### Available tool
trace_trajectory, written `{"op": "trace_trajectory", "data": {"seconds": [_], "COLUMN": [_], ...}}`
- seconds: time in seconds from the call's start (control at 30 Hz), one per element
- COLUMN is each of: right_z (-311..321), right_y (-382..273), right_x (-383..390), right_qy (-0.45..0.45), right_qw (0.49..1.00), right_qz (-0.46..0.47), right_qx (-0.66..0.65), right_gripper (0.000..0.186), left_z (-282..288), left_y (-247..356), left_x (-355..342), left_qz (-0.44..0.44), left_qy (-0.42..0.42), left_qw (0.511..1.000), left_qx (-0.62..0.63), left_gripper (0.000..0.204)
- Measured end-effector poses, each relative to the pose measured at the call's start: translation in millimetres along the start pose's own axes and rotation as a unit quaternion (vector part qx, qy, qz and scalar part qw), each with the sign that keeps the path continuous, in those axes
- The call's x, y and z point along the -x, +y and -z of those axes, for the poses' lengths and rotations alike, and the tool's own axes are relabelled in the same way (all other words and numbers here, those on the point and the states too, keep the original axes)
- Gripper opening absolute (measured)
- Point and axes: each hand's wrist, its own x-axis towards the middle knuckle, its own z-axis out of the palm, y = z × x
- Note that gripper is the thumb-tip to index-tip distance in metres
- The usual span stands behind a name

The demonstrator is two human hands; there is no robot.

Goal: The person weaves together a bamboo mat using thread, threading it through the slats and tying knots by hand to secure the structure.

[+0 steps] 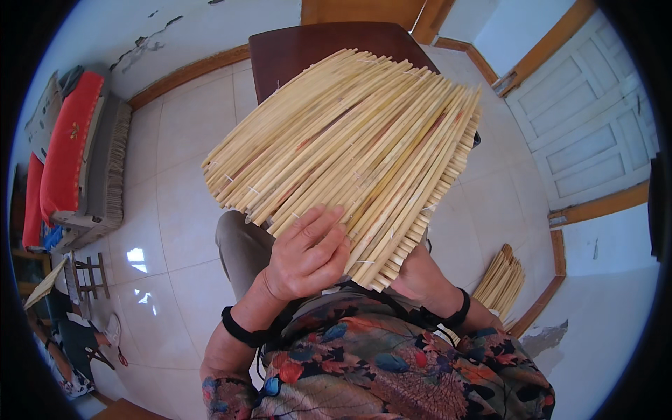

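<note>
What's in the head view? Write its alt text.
A person's left hand rests on a mat of pale bound stalks, the right hand partly hidden under its near end; a dark red table stands beyond, more stalks lie at right near the wall.

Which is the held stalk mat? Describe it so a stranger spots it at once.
Start at the dark red table, top of view. Just below, partly covering it, spreads the pale stalk mat. Unlike the stalk bundle on the floor, it has the left hand on its near edge.
</note>
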Motion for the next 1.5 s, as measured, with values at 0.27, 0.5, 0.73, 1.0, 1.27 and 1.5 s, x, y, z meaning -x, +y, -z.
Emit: {"op": "trace_trajectory", "data": {"seconds": [0.27,0.5,0.73,1.0,1.27,1.5], "right_z": [0.1,8.9,2.0,-42.1,-44.9,-48.3], "right_y": [1.7,22.5,1.8,39.0,51.0,49.6], "right_x": [-8.1,22.4,-35.3,-74.1,-79.8,-82.4], "right_qy": [-0.041,-0.06,-0.134,-0.187,-0.209,-0.235], "right_qw": [0.82,0.973,0.958,0.928,0.905,0.887], "right_qz": [-0.218,0.038,0.094,0.193,0.22,0.226], "right_qx": [-0.528,0.221,0.235,0.259,0.299,0.326], "right_gripper": [0.032,0.029,0.014,0.011,0.009,0.009], "left_z": [-0.9,-2.4,-18.7,-3.3,-22.1,-53.7], "left_y": [-9.5,-3.7,11.1,38.1,52.6,43.3], "left_x": [29.4,82.0,110.5,133.8,125.7,131.2], "left_qz": [0.023,0.176,0.326,0.462,0.725,0.715], "left_qy": [-0.026,-0.052,-0.016,-0.007,0.192,0.223], "left_qw": [0.999,0.979,0.926,0.882,0.462,0.503], "left_qx": [-0.038,-0.093,-0.189,-0.093,0.474,0.432], "left_gripper": [0.015,0.019,0.038,0.05,0.033,0.025]}}
